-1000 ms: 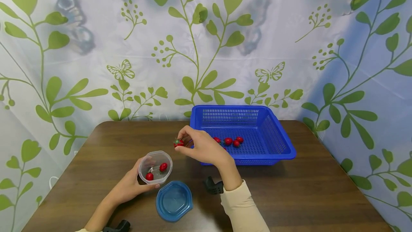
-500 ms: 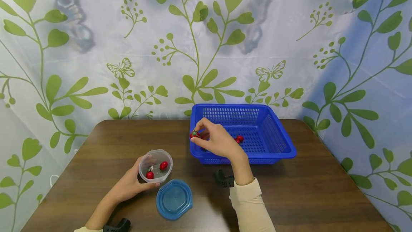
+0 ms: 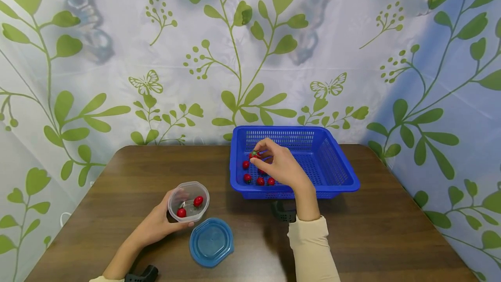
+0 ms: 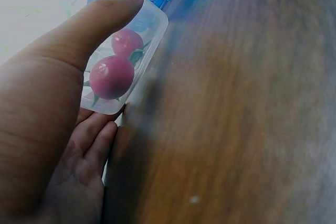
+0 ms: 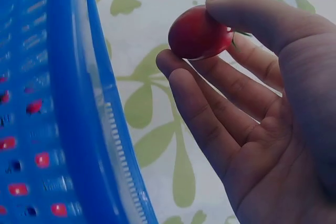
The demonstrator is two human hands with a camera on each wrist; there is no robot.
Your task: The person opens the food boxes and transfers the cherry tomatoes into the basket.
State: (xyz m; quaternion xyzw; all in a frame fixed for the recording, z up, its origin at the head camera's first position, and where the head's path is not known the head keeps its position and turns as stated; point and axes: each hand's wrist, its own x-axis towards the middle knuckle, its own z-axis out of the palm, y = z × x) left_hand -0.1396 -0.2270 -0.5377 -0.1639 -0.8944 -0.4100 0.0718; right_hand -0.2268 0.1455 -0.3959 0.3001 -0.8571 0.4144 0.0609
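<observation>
My left hand (image 3: 158,222) grips a clear plastic container (image 3: 187,192) near the table's left side. Two red cherry tomatoes (image 4: 112,77) with green leaves lie inside it, and the thumb crosses the container's wall in the left wrist view. My right hand (image 3: 285,168) pinches another cherry tomato (image 5: 197,32) between thumb and fingertips. It is held above the left part of the blue basket (image 3: 349,179). Several more cherry tomatoes (image 3: 260,181) lie in the basket below that hand, some partly hidden by it.
A blue lid (image 3: 212,243) lies on the wooden table (image 3: 375,229), just right of and in front of the container. Behind the table's far edge hangs a leaf-patterned curtain (image 3: 250,55), close to the back of the basket.
My right hand has moved right and slightly up with the pinched cherry tomato, from beside the basket to over it. The left hand and container have stayed in place.
</observation>
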